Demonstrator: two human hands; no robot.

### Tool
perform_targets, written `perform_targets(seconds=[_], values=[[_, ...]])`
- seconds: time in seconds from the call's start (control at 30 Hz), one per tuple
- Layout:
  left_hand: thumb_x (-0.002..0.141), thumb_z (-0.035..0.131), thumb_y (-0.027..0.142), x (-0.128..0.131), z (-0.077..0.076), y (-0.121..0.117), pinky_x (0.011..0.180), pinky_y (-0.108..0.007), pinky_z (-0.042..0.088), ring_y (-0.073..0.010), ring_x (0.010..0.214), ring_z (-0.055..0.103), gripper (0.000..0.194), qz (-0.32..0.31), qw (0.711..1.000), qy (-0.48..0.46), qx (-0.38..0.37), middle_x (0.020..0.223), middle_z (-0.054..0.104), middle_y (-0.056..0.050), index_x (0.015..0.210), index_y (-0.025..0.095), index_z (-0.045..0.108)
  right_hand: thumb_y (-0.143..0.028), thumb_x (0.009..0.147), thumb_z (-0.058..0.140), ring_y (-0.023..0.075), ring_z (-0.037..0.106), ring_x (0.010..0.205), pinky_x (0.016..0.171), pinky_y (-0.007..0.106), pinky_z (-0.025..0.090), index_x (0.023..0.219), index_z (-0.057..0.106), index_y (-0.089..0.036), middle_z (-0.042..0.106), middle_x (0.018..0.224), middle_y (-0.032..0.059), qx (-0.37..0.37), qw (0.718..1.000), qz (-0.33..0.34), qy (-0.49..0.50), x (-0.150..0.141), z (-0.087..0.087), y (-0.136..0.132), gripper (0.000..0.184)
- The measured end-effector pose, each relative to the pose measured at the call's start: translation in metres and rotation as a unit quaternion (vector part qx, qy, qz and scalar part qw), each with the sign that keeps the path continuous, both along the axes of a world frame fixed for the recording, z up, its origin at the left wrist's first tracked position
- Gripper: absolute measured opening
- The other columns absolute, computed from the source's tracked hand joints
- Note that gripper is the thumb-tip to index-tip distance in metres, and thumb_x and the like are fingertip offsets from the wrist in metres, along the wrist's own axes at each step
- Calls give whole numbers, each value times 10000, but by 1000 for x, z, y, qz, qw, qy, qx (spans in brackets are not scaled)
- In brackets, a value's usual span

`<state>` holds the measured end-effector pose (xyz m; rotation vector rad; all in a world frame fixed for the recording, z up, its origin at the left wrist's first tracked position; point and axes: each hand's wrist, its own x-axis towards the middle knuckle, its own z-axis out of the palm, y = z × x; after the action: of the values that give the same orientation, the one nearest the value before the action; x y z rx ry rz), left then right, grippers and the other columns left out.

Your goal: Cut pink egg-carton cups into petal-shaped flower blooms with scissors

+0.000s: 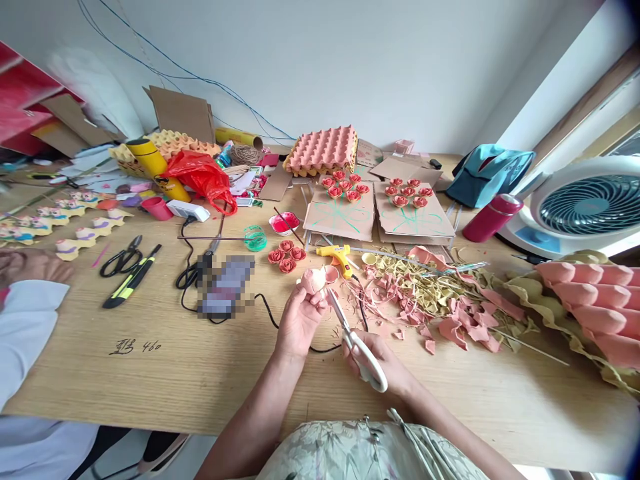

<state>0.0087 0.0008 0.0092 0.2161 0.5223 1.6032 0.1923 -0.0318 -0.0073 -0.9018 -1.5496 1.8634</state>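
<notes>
My left hand is closed around a pink egg-carton cup and holds it up over the table. My right hand grips a pair of white-handled scissors. Their blades point up and away, with the tips close to the pink cup; I cannot tell whether they touch it. Just beyond lie a yellow glue gun and a cluster of red paper flowers. To the right spreads a heap of pink and yellowish carton scraps.
Cardboard sheets with red flowers stand farther back, before stacked egg trays. More trays, a red bottle and a fan are right. Left are black scissors, a cutter and another person's sleeve.
</notes>
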Motion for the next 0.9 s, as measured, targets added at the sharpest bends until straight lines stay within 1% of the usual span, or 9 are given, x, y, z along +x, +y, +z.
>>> perform_targets(seconds=[0.1,0.23,0.3,0.37,0.47,0.53,0.63,0.77,0.9], values=[[776,733,166,3,2,-1,600,-200,457,-58,605,461,149,-43,997,-57,-34,740,556,19,914,162,675,-748,847,581,114,436,512,516,243,353,830,546,-198,512,588,-34,-10,1000,-3,-15,2,3,1,551],[771,699,114,5,5,-3,562,-201,440,-55,568,454,86,-82,989,-107,-61,695,532,25,830,134,639,-764,846,564,110,416,511,500,239,338,789,521,-204,500,578,-36,5,1000,-5,-14,2,3,2,565],[759,715,110,5,6,-3,552,-201,432,-52,557,451,102,-96,987,-114,-63,695,541,27,821,132,637,-758,840,579,106,405,508,490,237,323,762,504,-208,490,574,-40,8,1000,-9,-12,2,1,2,561],[738,776,156,4,5,-4,549,-200,429,-52,556,454,162,-107,987,-108,-57,702,555,30,839,142,649,-737,828,615,100,396,504,481,234,307,754,508,-205,483,572,-45,10,1000,-21,-12,1,-1,2,547],[676,883,340,5,1,-5,549,-215,442,-70,578,474,345,-112,992,-49,-41,718,582,21,887,155,682,-673,828,656,95,388,502,479,231,296,758,531,-195,481,572,-48,20,999,-46,-12,0,-3,2,499],[632,915,389,8,-1,-7,565,-226,460,-82,608,497,430,-106,994,20,-33,748,609,6,918,152,699,-616,839,665,95,385,508,484,232,300,757,538,-192,480,579,-48,24,998,-57,-10,0,-5,1,451],[639,919,320,14,-2,-11,593,-213,465,-78,639,519,375,-84,991,104,-23,749,604,14,900,152,709,-518,850,665,96,382,528,492,229,304,765,546,-189,481,607,-46,32,998,-61,-10,-1,-7,2,360],[663,896,331,20,1,-14,595,-195,449,-68,633,516,313,-37,989,139,-23,702,565,37,837,159,701,-421,861,641,98,384,556,506,224,312,785,562,-185,488,649,-39,48,997,-52,-19,-1,-10,2,261],[639,896,361,20,1,-13,597,-196,437,-70,624,514,322,6,983,182,-28,679,576,33,773,156,688,-414,879,628,100,385,574,519,226,319,804,577,-182,491,683,-33,63,997,-45,-20,0,-11,1,249]])
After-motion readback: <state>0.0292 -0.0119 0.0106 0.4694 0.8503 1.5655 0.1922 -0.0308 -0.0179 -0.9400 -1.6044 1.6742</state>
